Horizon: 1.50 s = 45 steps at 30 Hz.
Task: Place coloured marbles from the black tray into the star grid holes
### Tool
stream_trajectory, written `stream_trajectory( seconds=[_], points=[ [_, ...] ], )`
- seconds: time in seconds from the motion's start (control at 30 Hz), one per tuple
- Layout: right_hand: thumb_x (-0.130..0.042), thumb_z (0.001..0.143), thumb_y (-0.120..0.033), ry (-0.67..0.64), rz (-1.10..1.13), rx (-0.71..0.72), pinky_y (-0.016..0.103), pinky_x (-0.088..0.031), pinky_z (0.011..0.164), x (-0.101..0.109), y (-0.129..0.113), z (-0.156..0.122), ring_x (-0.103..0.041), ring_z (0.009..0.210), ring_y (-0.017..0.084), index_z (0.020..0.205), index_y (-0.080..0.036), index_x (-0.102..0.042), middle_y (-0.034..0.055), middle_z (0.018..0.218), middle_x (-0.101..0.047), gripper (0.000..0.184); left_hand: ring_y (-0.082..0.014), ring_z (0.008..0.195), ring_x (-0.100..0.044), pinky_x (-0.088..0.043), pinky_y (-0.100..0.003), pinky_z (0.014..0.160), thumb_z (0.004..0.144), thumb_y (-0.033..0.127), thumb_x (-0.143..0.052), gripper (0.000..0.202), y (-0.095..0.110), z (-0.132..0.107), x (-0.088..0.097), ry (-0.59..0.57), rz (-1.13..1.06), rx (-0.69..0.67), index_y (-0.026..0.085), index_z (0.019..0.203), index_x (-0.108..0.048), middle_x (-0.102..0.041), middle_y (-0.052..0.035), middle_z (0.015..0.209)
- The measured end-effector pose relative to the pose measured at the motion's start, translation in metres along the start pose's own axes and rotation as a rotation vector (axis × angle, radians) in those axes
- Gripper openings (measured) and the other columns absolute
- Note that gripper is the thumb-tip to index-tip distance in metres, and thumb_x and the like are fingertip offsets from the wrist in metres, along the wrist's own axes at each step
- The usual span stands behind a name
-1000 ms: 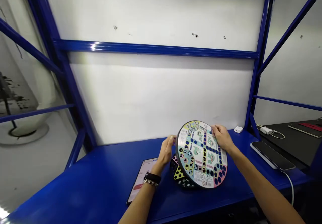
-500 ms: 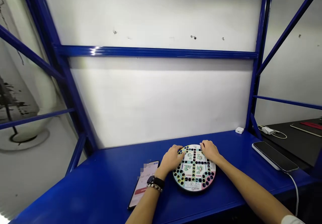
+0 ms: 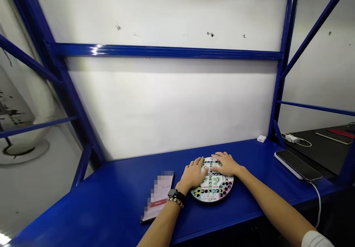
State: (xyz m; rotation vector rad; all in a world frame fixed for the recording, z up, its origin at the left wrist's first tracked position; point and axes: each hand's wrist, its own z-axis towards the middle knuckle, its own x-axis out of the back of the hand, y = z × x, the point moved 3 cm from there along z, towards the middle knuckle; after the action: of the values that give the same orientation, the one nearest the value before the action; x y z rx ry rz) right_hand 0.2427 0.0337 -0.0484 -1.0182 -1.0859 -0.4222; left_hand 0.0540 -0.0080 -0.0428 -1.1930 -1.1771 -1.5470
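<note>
A round game board [image 3: 214, 188] with coloured holes and a cross pattern lies flat on the blue shelf top [image 3: 116, 202]. My left hand [image 3: 194, 173] rests palm down on the board's left part, fingers spread. A watch and a bead bracelet sit on that wrist. My right hand [image 3: 226, 164] lies flat on the board's far right part, fingers spread. Both hands press on the board without gripping it.
A phone with a lit screen [image 3: 158, 197] lies left of the board. A second, dark phone [image 3: 297, 165] with a cable lies at the right end. A small white charger [image 3: 261, 138] sits by the wall. Blue rack posts [image 3: 283, 60] frame the shelf.
One second ago I held the board tilted up on edge over a dark star-shaped piece. It now lies flat on the shelf, with both hands flat on top.
</note>
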Motion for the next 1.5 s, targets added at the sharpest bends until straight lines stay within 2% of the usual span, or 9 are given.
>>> stream_trajectory(
  seconds=[0.07, 0.13, 0.6, 0.67, 0.8, 0.93, 1.13, 1.27, 1.5],
  points=[
    [-0.055, 0.086, -0.07, -0.069, 0.004, 0.059, 0.058, -0.02, 0.116, -0.002, -0.005, -0.007, -0.026, 0.148, 0.038, 0.154, -0.029, -0.04, 0.0106, 0.165, -0.029, 0.081, -0.0339, 0.141, -0.043, -0.039, -0.049, 0.109, 0.099, 0.045, -0.039, 0.06, 0.001, 0.0, -0.002, -0.016, 0.009, -0.004, 0.02, 0.153, -0.041, -0.041, -0.0125, 0.159],
    [-0.055, 0.085, -0.072, -0.11, 0.014, 0.075, 0.06, -0.018, 0.117, -0.004, -0.009, -0.011, -0.023, 0.15, 0.038, 0.155, -0.03, -0.04, 0.01, 0.166, -0.024, 0.083, -0.0345, 0.141, -0.042, -0.039, -0.049, 0.109, 0.099, 0.046, -0.038, 0.061, 0.001, 0.0, -0.002, -0.023, 0.001, 0.002, 0.019, 0.153, -0.04, -0.041, -0.0131, 0.159],
    [-0.056, 0.085, -0.069, -0.064, 0.045, -0.018, 0.058, -0.019, 0.119, -0.009, -0.004, -0.006, -0.027, 0.148, 0.04, 0.152, -0.03, -0.046, 0.0069, 0.165, -0.03, 0.078, -0.0336, 0.122, -0.057, -0.046, -0.044, 0.097, 0.095, 0.044, -0.045, 0.052, 0.001, -0.001, 0.004, 0.094, 0.049, 0.052, 0.02, 0.14, -0.055, -0.062, -0.0152, 0.133],
    [-0.057, 0.085, -0.067, -0.047, 0.048, -0.016, 0.056, -0.022, 0.118, -0.008, -0.004, -0.006, -0.03, 0.147, 0.038, 0.15, -0.03, -0.049, 0.0082, 0.163, -0.033, 0.074, -0.0338, 0.121, -0.058, -0.046, -0.043, 0.096, 0.094, 0.044, -0.047, 0.049, -0.001, -0.001, 0.005, 0.112, 0.048, 0.097, 0.019, 0.136, -0.059, -0.065, -0.0154, 0.128],
    [-0.06, 0.087, -0.057, 0.073, 0.069, -0.028, 0.05, -0.033, 0.112, -0.003, 0.002, -0.005, -0.047, 0.135, 0.033, 0.141, -0.025, -0.057, 0.013, 0.147, -0.053, 0.063, -0.0351, 0.113, -0.063, -0.048, -0.043, 0.091, 0.096, 0.045, -0.045, 0.047, -0.008, 0.002, 0.007, 0.125, 0.026, 0.183, 0.014, 0.124, -0.066, -0.068, -0.0182, 0.118],
    [-0.063, 0.087, -0.049, 0.185, 0.236, -0.105, 0.04, -0.044, 0.102, -0.001, 0.014, 0.001, -0.06, 0.119, 0.027, 0.13, -0.019, -0.062, 0.0132, 0.128, -0.066, 0.053, -0.032, 0.109, -0.067, -0.049, -0.039, 0.089, 0.097, 0.045, -0.043, 0.046, -0.011, 0.003, 0.01, 0.146, -0.022, 0.224, 0.014, 0.121, -0.066, -0.07, -0.0168, 0.116],
    [-0.072, 0.08, -0.04, 0.318, 0.387, -0.114, 0.035, -0.05, 0.09, 0.0, 0.018, 0.007, -0.065, 0.103, 0.024, 0.116, -0.017, -0.067, 0.011, 0.113, -0.071, 0.043, -0.0255, 0.106, -0.067, -0.05, -0.033, 0.085, 0.095, 0.04, -0.048, 0.036, -0.008, 0.002, 0.025, 0.271, -0.178, 0.241, 0.018, 0.12, -0.064, -0.07, -0.0106, 0.118],
    [-0.073, 0.078, -0.043, 0.307, 0.41, -0.132, 0.035, -0.052, 0.084, 0.003, 0.017, 0.006, -0.066, 0.094, 0.023, 0.115, -0.014, -0.068, 0.0117, 0.109, -0.072, 0.047, -0.0227, 0.097, -0.068, -0.05, -0.032, 0.082, 0.096, 0.04, -0.048, 0.033, -0.008, 0.001, 0.032, 0.354, -0.289, 0.237, 0.019, 0.115, -0.064, -0.071, -0.0083, 0.115],
    [-0.076, 0.073, -0.053, 0.217, 0.164, -0.164, 0.038, -0.048, 0.092, 0.005, 0.014, -0.002, -0.061, 0.11, 0.029, 0.107, -0.02, -0.072, 0.0114, 0.113, -0.069, 0.048, -0.0303, 0.105, -0.066, -0.049, -0.037, 0.085, 0.092, 0.041, -0.053, 0.034, -0.008, 0.001, 0.021, 0.187, -0.106, 0.145, 0.018, 0.106, -0.074, -0.072, -0.0126, 0.11]
  ],
)
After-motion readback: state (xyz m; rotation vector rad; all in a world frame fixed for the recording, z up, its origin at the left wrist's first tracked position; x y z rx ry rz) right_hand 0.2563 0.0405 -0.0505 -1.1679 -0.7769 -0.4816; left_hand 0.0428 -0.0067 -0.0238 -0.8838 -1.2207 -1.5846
